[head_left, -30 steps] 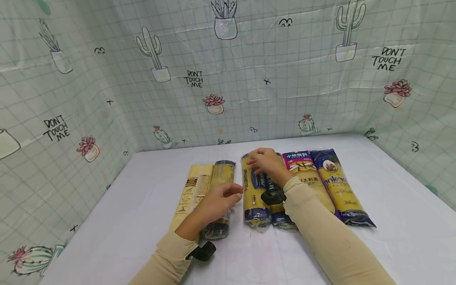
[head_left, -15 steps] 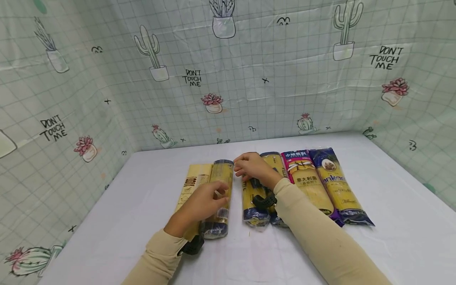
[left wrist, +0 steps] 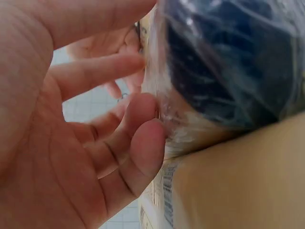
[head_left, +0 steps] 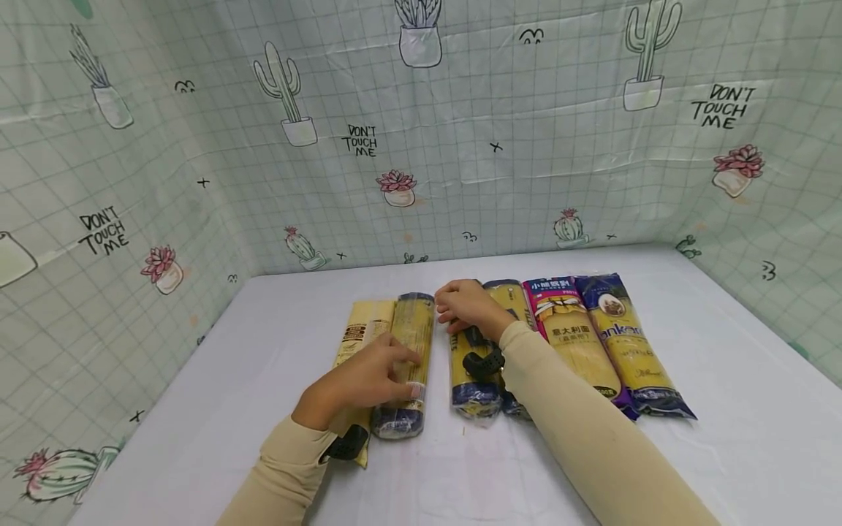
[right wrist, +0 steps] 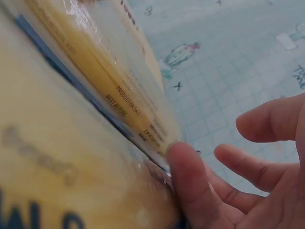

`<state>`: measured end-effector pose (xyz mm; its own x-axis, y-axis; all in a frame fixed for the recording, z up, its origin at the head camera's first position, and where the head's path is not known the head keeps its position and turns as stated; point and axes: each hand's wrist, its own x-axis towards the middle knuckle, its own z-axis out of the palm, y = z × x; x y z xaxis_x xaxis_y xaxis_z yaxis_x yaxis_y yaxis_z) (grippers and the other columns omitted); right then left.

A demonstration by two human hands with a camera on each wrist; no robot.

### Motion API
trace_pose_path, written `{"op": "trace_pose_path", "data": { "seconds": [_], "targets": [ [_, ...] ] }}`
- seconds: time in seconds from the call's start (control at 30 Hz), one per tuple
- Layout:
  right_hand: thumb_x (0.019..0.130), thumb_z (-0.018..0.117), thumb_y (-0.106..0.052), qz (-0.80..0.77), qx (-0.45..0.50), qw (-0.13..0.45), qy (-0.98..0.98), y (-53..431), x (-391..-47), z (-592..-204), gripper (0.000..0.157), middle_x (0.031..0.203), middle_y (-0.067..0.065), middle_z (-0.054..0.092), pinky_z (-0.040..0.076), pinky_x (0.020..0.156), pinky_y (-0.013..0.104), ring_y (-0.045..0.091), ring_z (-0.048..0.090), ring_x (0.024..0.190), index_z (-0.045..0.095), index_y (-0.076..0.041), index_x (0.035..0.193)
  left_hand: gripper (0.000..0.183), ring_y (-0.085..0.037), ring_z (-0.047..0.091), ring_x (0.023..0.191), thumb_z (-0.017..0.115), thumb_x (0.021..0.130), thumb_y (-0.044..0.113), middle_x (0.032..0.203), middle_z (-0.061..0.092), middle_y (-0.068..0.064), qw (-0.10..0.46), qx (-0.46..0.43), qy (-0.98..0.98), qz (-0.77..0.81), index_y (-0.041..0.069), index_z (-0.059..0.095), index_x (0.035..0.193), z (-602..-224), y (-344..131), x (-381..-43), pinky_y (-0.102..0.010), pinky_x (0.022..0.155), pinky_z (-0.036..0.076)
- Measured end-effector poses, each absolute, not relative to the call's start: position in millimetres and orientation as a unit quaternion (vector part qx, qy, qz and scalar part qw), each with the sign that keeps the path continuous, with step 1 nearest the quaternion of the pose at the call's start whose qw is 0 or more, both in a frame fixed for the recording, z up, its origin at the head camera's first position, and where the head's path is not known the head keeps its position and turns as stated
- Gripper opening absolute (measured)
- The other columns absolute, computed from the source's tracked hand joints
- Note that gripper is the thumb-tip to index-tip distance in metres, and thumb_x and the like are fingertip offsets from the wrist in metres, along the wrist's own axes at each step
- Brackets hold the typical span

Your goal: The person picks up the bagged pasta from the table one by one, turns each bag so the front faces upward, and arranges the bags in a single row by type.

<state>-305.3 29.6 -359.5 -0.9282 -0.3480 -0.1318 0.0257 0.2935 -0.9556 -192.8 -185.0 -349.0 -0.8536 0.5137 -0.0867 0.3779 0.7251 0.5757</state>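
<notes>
In the head view, my left hand [head_left: 365, 372] lies over the two left packs with fingers spread and bent. Beneath it are a cream noodle pack [head_left: 362, 321] and a spaghetti pack [head_left: 413, 321] with dark blue ends. The left wrist view shows its fingertips [left wrist: 147, 143] at the clear wrapper by the blue pack end [left wrist: 228, 57]. My right hand [head_left: 470, 305] hovers at the far part of another blue-ended spaghetti pack [head_left: 475, 398], partly covering it. In the right wrist view its thumb [right wrist: 188, 171] is beside a yellow pack [right wrist: 86, 162]; its other fingers are loose.
Right of the hands lie another blue-and-yellow pack [head_left: 509, 296], a pink-topped pasta pack [head_left: 575, 343] and a blue-and-yellow pack [head_left: 631, 351] with a large label. A gap of white table [head_left: 439, 431] separates the left pair from the others. Patterned cloth [head_left: 434, 183] hangs behind.
My left hand has moved left from the gap onto the two left packs. My right hand has shifted slightly left, uncovering more of the packs on the right. The packs look unmoved.
</notes>
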Motion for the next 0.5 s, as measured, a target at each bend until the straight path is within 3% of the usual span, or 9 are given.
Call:
{"op": "trace_pose_path", "data": {
  "seconds": [0.2,0.33,0.5],
  "targets": [
    [0.101,0.054,-0.022,-0.569,-0.084,0.163,0.802,17.8,-309.9,-359.7,0.049,0.131,0.020,0.058,0.059,0.069,0.035,0.031,0.067,0.102,0.048,0.000,0.144,0.042,-0.018,0.057,0.095,0.081,0.086,0.025,0.113,0.048,-0.004,0.173,0.268,0.900,0.297,0.014,0.071,0.125,-347.8,-189.4,-193.2,-0.035,0.081,0.051],
    [0.101,0.054,-0.021,-0.546,-0.088,0.164,0.817,11.6,-312.2,-360.0,0.055,0.130,0.021,0.059,0.058,0.068,0.034,0.031,0.068,0.101,0.040,0.000,0.151,0.043,-0.019,0.052,0.098,0.082,0.085,0.027,0.113,0.049,-0.003,0.166,0.288,0.903,0.273,0.015,0.072,0.124,-347.7,-190.8,-193.9,-0.036,0.082,0.047],
    [0.102,0.053,-0.022,-0.522,-0.105,0.169,0.830,9.1,-315.4,-360.3,0.062,0.121,0.021,0.062,0.058,0.065,0.034,0.028,0.069,0.094,0.030,-0.003,0.156,0.042,-0.031,0.039,0.127,0.081,0.086,0.030,0.136,0.047,-0.010,0.147,0.313,0.907,0.241,0.016,0.072,0.124,-346.8,-192.9,-194.1,-0.049,0.099,0.039]
  ]
}}
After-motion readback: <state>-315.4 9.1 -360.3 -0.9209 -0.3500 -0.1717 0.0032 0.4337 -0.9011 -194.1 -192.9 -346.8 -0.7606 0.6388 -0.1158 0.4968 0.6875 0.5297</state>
